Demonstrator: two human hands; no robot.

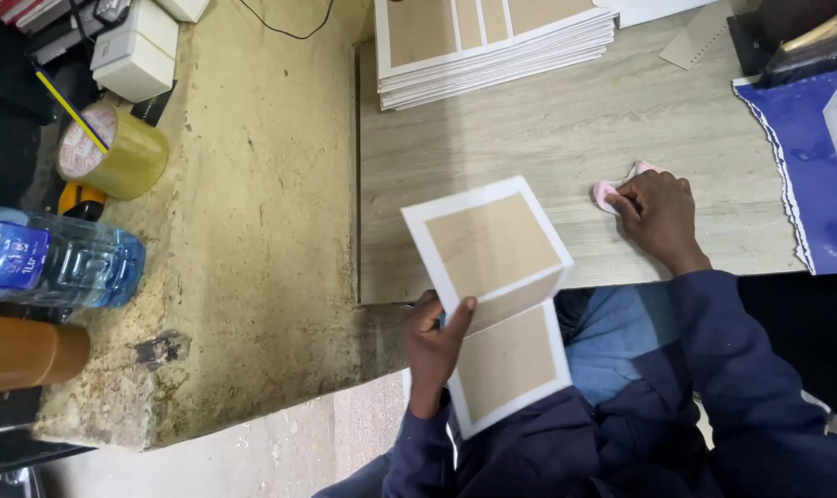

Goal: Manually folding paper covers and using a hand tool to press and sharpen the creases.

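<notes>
My left hand grips a folded card at its left edge, thumb on top. The card is white with brown panels, bent along a crease, and hangs over the front edge of the grey wooden table. My right hand rests flat on the table to the right of the card, pressing on a small pink cloth whose edge shows past the fingers.
A stack of similar white and brown cards lies at the back of the table. A blue sheet covers the right end. On the rough ledge to the left sit a tape roll, a plastic water bottle and a brown cylinder.
</notes>
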